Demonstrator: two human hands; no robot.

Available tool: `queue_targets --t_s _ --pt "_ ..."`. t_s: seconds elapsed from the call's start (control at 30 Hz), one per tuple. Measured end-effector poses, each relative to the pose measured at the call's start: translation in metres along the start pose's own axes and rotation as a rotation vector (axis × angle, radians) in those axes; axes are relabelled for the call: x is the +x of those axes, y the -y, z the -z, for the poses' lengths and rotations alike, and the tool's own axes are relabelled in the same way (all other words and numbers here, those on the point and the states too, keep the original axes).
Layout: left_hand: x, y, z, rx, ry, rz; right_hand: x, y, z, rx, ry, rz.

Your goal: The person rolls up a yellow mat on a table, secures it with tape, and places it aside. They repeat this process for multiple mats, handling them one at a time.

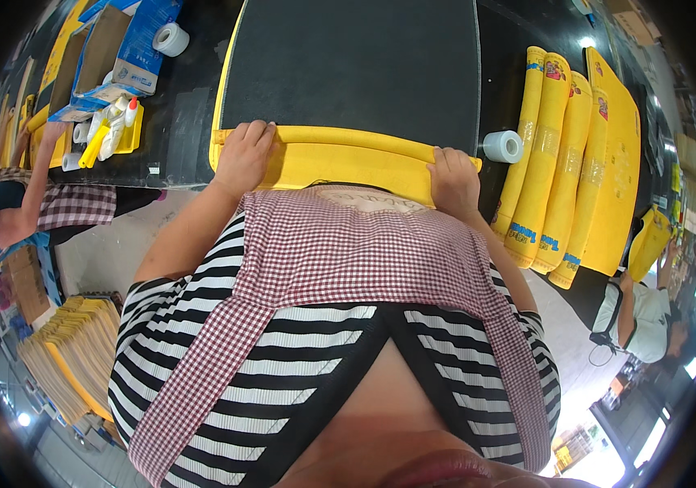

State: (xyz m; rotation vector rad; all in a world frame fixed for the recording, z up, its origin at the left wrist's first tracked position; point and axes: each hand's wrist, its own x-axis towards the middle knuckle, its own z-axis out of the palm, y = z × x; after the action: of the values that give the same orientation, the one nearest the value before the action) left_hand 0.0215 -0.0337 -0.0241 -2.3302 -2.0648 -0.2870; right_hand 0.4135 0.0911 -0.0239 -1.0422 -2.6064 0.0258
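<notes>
A large mat lies black side up in front of me, its black face (348, 65) stretching away over the dark table. Along its near edge the mat is turned over into a narrow yellow roll (348, 137), with flat yellow material below it. My left hand (244, 156) is closed over the left end of this roll. At the other end, my right hand (455, 180) has its fingers curled over the roll. Just right of the mat a roll of clear tape (503, 146) rests on the table.
Several rolled yellow mats (555, 154) lie at the right beside a flat yellow one. On the left stand an open blue cardboard box (132, 57), another tape roll (170, 39) and a yellow tray (130, 137). People work at left and right. Stacked sheets (71, 350) stand behind me.
</notes>
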Motion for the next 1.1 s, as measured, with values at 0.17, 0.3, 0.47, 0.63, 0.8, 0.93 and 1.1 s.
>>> queue_targets --t_s 0.17,0.3,0.47,0.63,0.8,0.93,1.1 --pt "0.015 0.012 -0.009 -0.185 -0.193 0.034 0.006 -0.024 -0.011 0.247 -0.065 -0.089" --pt "0.040 0.028 0.005 -0.354 -0.074 0.123 0.027 -0.064 -0.017 0.539 0.010 -0.189" --pt "0.077 0.046 0.000 -0.308 -0.156 0.013 0.063 -0.078 -0.027 0.429 -0.136 -0.158" --pt "0.079 0.038 -0.002 -0.103 -0.088 -0.042 0.055 -0.057 -0.029 0.073 -0.173 -0.092" --pt "0.035 0.008 -0.014 -0.001 -0.097 0.066 0.012 -0.025 -0.013 0.060 -0.027 -0.129" --pt "0.027 -0.031 -0.014 -0.091 0.044 0.208 0.003 -0.012 -0.025 0.025 0.096 -0.169" --pt "0.110 0.011 -0.024 -0.046 -0.038 0.211 0.095 -0.062 -0.050 -0.115 0.082 -0.178"
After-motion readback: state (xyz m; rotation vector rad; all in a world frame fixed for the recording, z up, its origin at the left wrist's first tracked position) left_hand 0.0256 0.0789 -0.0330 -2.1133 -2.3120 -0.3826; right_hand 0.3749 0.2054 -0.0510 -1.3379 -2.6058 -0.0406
